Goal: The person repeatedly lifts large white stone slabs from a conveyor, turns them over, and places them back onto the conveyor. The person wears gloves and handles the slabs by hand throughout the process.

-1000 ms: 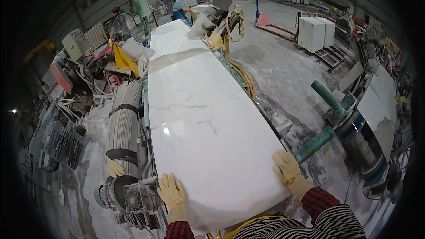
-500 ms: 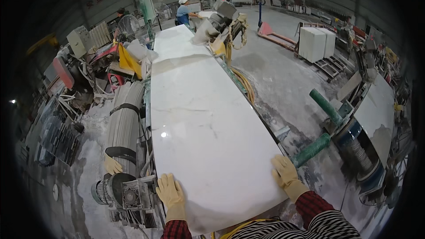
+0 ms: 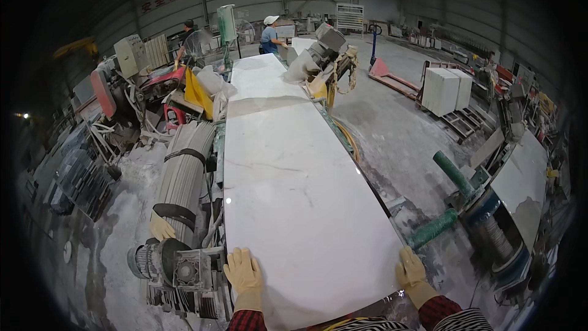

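Note:
A long white stone slab [image 3: 294,214] with faint veining lies flat in front of me, its near end close to my body. My left hand [image 3: 244,273], in a cream rubber glove, rests on the near left edge with its fingers stretched out and spread. At the near right edge, my right hand [image 3: 411,270] in a matching glove touches the slab with fingers extended. Neither hand is wrapped round anything. Beyond a seam or step, another pale slab surface [image 3: 260,73] continues away from me.
An electric motor [image 3: 150,260] and a strapped bundle of grey strips [image 3: 184,175] stand at left, with a loose glove [image 3: 162,227] beside them. Green rollers [image 3: 432,230] jut in at right. Farther off are a machine head [image 3: 324,46], a pallet jack [image 3: 392,79] and a co-worker [image 3: 270,37].
My view has tilted up, showing more of the back wall. My right hand has slid outward to the slab's right edge. The left hand stays at the left edge.

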Tool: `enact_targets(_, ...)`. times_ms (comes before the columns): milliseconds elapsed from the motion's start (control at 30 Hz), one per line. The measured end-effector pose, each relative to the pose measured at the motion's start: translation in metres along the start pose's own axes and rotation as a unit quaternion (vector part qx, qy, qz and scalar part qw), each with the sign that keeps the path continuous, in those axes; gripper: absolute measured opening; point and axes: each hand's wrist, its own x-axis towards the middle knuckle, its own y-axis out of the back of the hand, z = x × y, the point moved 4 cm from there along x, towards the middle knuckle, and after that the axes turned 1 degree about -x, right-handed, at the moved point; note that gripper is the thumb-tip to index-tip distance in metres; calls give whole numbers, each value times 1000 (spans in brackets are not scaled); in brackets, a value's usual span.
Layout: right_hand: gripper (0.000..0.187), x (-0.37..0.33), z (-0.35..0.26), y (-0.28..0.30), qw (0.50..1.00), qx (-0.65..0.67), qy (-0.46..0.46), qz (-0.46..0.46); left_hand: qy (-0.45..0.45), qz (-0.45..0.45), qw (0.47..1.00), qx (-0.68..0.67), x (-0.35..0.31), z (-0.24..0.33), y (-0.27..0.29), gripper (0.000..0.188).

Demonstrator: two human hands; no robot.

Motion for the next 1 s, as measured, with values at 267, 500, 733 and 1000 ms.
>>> enact_targets(267,62,-41,25,-10,998,-18,-55,-5,-2,-3,1000,-28,-4,5,5,44)
enact_targets(500,57,-44,21,-15,995,14,-102,-7,-33,43,998,-23,-9,-6,3,44)
enact_targets(733,57,-39,15,-10,983,-1,-168,-75,-94,61,994,0,-27,-12,17,49)
enact_targets(1000,72,-46,53,-16,969,9,-202,-139,-110,76,991,9,-49,5,25,44)
